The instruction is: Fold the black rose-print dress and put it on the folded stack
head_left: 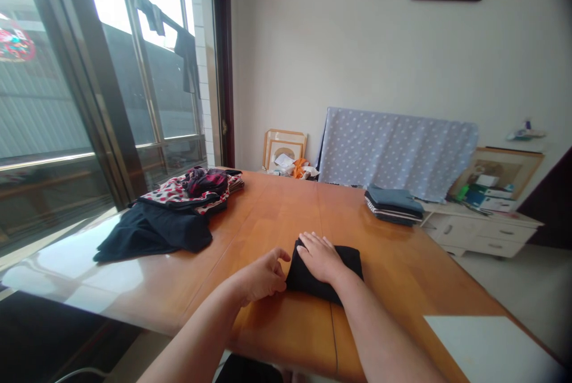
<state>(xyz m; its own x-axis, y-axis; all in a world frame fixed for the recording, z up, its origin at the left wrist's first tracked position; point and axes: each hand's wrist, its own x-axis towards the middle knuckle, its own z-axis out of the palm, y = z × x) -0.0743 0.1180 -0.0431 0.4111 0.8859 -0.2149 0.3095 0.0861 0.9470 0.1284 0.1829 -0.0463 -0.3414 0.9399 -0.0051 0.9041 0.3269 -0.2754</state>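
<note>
A black folded garment (308, 282) lies near the front of the wooden table, right in front of me. My right hand (319, 257) rests flat on top of it, fingers stretched out. At the garment's left edge is my left hand (266, 276), its fingers curved and apart, with the lower fingertips at the near left corner. I see no cloth gripped in it. Part of the garment is hidden under my right hand and forearm.
A loose heap of clothes, with a dark garment (152, 231) and a red-spotted white one (172, 189), lies at the left. A folded stack (393, 204) sits at the back right. A white sheet (487, 341) covers the near right corner of the wooden table (268, 210).
</note>
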